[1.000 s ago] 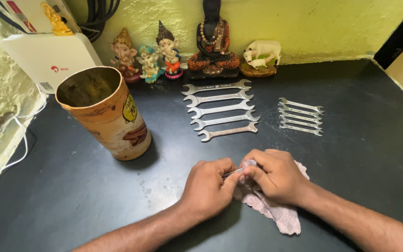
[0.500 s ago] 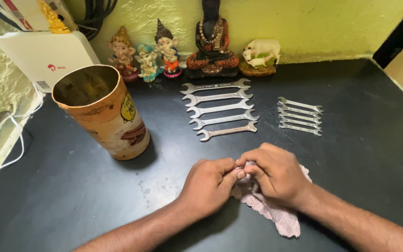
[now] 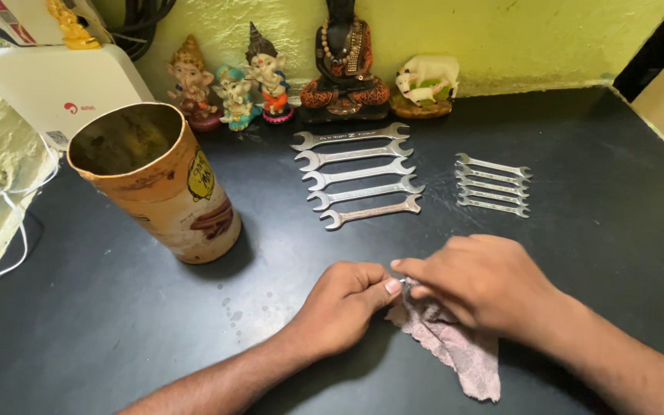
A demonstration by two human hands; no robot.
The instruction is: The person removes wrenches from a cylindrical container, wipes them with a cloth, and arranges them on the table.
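Black work surface (image 3: 117,323) is running up to a yellow-green wall (image 3: 516,38); along that wall a row of small painted figurines (image 3: 270,73) is standing, with a white box (image 3: 48,84) at the far left. An open-topped, worn cardboard tube (image 3: 159,184) is standing upright left of centre; beyond the hands, five larger open-ended spanners (image 3: 356,175) are lying side by side, long axes running left to right; a set of five smaller spanners (image 3: 493,185) is lying to their right, parallel and close together.

Near the front edge, the left hand (image 3: 343,307) is curling closed, fingertips pinching one end of a small metal tool (image 3: 406,282); only a short bright stub is showing between the hands, its long axis lying roughly left to right; its type cannot be told. The right hand (image 3: 486,284) is closing over the other end and over a pinkish-grey rag (image 3: 463,353), which is trailing onto the surface beneath it; both hands are meeting just above the surface.
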